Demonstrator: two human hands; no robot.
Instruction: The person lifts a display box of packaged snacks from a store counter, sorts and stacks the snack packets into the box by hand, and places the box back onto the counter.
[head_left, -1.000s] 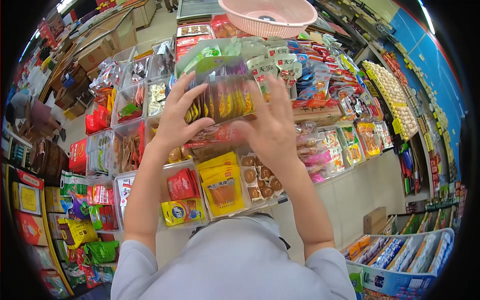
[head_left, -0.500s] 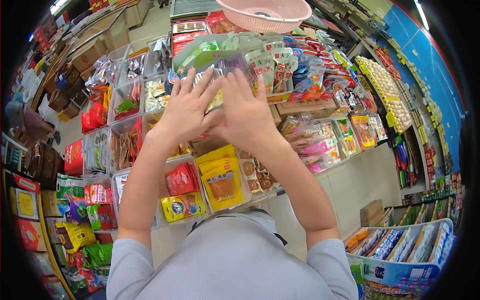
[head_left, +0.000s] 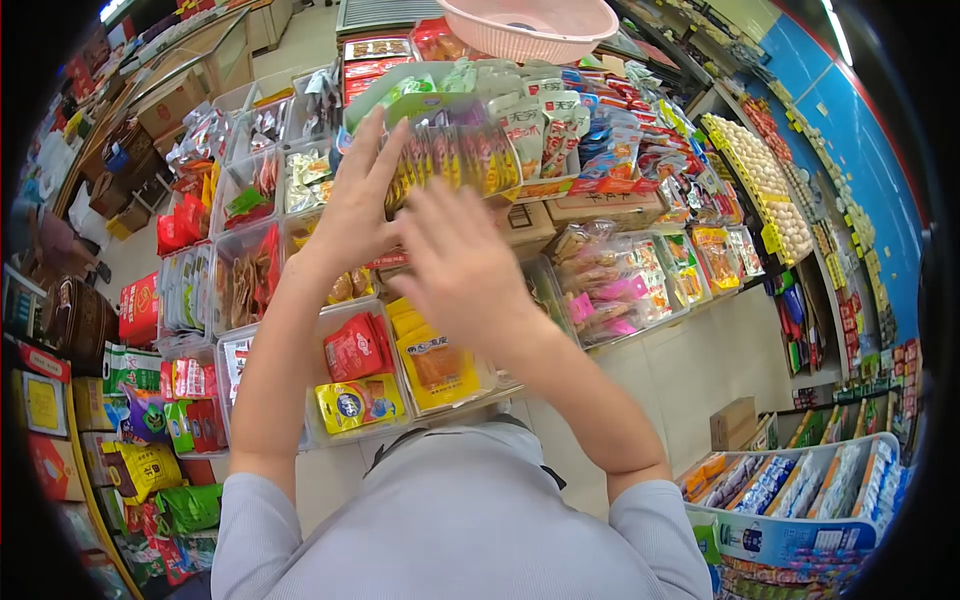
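My left hand (head_left: 360,200) is stretched over the left end of a row of narrow yellow snack packets (head_left: 450,160), its fingers apart and pointing away from me. Whether it touches the packets or the box around them, I cannot tell. Lower and to the right, my right hand (head_left: 460,270) is blurred by motion. Its fingers are extended and I see nothing held in them. Below it lie yellow snack bags (head_left: 438,372) in a clear bin, beside red packets (head_left: 357,347) in another bin. Behind the yellow row stands an open green box (head_left: 405,103).
Clear bins of packaged snacks (head_left: 250,275) line the left. White pouches (head_left: 540,125) and a cardboard box (head_left: 605,207) lie right of the yellow packets. A pink basket (head_left: 535,35) sits at the back, egg trays (head_left: 760,190) at the right. A blue-white display bin (head_left: 800,535) stands lower right.
My right hand has moved down and toward me, away from my left hand, uncovering the row of yellow packets. My left hand has shifted slightly left and up.
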